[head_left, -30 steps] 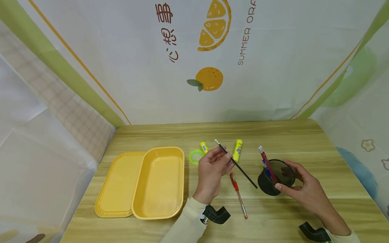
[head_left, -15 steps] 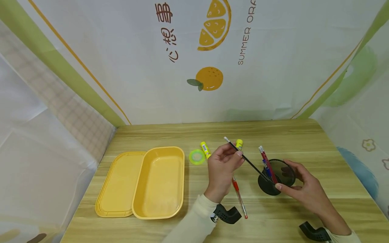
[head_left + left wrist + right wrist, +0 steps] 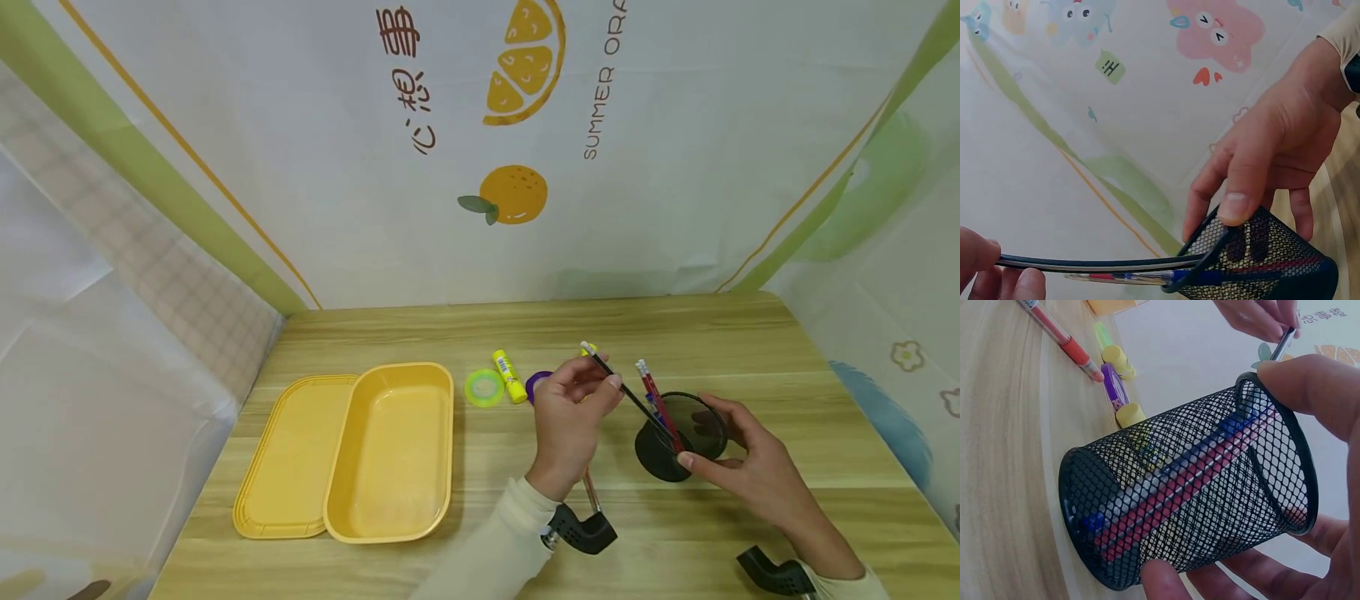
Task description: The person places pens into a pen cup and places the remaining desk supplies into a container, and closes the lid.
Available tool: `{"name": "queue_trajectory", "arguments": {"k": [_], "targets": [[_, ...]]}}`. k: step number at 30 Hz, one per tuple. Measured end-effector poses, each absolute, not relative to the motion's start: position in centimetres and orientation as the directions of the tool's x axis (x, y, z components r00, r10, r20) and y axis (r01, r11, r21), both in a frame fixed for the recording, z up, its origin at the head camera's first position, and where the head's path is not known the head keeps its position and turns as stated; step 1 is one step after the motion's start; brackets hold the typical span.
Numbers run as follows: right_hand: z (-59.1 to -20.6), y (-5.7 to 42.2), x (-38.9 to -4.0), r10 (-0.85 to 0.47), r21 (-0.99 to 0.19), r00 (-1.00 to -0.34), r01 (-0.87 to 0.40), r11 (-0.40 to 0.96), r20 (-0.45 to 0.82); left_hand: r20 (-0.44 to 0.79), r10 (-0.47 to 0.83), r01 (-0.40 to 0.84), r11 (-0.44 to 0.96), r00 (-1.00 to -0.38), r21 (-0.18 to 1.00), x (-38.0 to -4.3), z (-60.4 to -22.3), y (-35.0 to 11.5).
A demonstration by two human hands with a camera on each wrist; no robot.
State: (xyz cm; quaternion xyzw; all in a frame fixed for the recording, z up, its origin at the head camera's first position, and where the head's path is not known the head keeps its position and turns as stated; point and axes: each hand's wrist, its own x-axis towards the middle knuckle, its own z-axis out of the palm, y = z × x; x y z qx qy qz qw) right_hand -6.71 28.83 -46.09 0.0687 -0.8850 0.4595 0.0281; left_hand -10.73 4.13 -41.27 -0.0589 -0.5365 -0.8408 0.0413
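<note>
My left hand [image 3: 567, 427] pinches a black pencil [image 3: 636, 398] with a white eraser end. The pencil slants down to the right, and its lower end passes inside the rim of a black mesh pen holder [image 3: 660, 460]. My right hand [image 3: 757, 467] grips that pen holder, thumb at the rim and fingers round the far side, keeping it tilted. Inside it lean red pencils [image 3: 651, 385] and a blue pen [image 3: 1232, 425], their lower ends showing through the mesh in the right wrist view. A red pen [image 3: 592, 492] lies on the table, partly hidden by my left wrist.
A yellow box [image 3: 451, 450] stands at the left, overlapping its yellow lid [image 3: 288, 467]. Behind my left hand lie a green tape roll [image 3: 483, 388], a yellow glue stick [image 3: 508, 377] and a purple round item [image 3: 534, 385]. Another yellow tube [image 3: 1130, 415] is mostly hidden in the head view.
My left hand has moved right with the black pencil, bringing its lower end from beside the pen holder to inside its rim. My right hand and the pen holder have stayed in place.
</note>
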Motion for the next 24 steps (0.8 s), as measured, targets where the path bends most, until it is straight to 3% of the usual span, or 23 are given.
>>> {"name": "queue_trajectory", "arguments": {"k": [11,24], "targets": [[-46.0,28.8,-6.7,-0.097,-0.813,-0.989,-0.15,0.563,0.115,0.187,-0.025,0.188,-0.206,-0.982,0.96,-10.1,-43.8,6.0],[-46.0,28.8,-6.7,-0.089,-0.811,-0.989,-0.148,0.566,0.119,0.139,0.041,0.128,-0.2,-0.99,0.972,-9.5,-45.0,6.8]]}}
